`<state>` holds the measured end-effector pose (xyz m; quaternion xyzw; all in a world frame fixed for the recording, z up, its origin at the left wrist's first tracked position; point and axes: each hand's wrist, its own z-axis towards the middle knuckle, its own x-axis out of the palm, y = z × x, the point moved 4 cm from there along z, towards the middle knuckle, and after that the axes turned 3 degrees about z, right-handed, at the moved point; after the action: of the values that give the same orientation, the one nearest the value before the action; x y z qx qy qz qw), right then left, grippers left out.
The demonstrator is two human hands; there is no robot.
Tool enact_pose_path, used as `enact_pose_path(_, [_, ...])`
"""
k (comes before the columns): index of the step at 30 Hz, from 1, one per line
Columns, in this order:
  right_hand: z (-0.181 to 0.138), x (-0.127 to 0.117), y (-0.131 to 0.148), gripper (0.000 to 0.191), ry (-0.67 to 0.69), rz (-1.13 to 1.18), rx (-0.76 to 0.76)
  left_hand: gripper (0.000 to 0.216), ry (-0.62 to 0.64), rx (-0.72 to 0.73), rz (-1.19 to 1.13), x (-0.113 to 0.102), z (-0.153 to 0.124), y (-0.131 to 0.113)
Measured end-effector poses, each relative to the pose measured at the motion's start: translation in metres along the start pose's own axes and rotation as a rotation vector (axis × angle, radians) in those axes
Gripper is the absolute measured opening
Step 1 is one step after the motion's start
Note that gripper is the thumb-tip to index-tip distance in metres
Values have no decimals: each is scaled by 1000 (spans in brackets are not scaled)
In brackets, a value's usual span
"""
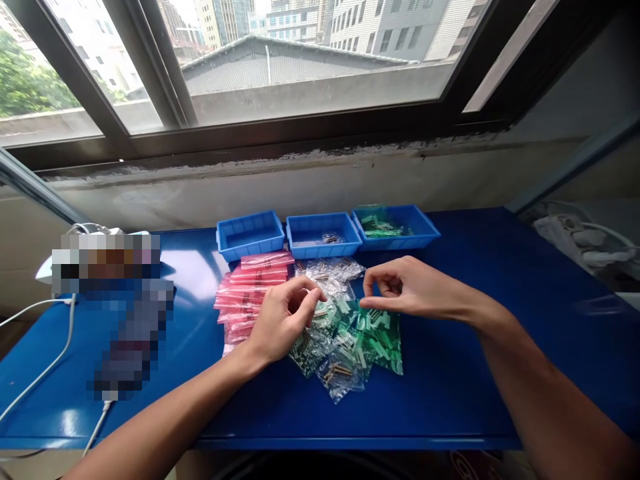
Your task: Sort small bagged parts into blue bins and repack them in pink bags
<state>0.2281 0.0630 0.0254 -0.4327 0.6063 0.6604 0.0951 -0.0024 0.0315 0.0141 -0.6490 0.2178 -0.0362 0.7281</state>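
Note:
My left hand (pixel 284 321) is closed, thumb and forefinger brought together above the clear plastic bags (pixel 313 343). It partly covers a stack of pink plastic bags (pixel 260 277). Over the right side of the pile, my right hand (pixel 400 287) is also closed, its thumb and fingertips at the upper edge of the green plastic bags (pixel 387 343). Whatever lies between the fingertips of either hand is too small to make out. Small pale strips show through the green bags. A clear bag of brass-coloured pins (pixel 340 375) lies at the front of the pile.
Behind the pile stand a left blue bin (pixel 250 235), a middle blue bin (pixel 324 248) holding a clear bag, and a right blue bin (pixel 425 233) with green bags. Blurred-out items and white cables (pixel 70 340) lie on the left of the blue table (pixel 450 393).

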Motion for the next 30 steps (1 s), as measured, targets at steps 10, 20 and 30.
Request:
enact_pose_path(10, [-7,3,-28,46,76,-217,85,29,19,26,44,2,2,0])
enact_pose_path(20, [-4,-4,9,27,-168,81,-116,24,37,27,51,3,0,-2])
enact_pose_path(30, [2,34,25,31,-348,402,-308,18,-57,42,-13,0,1,3])
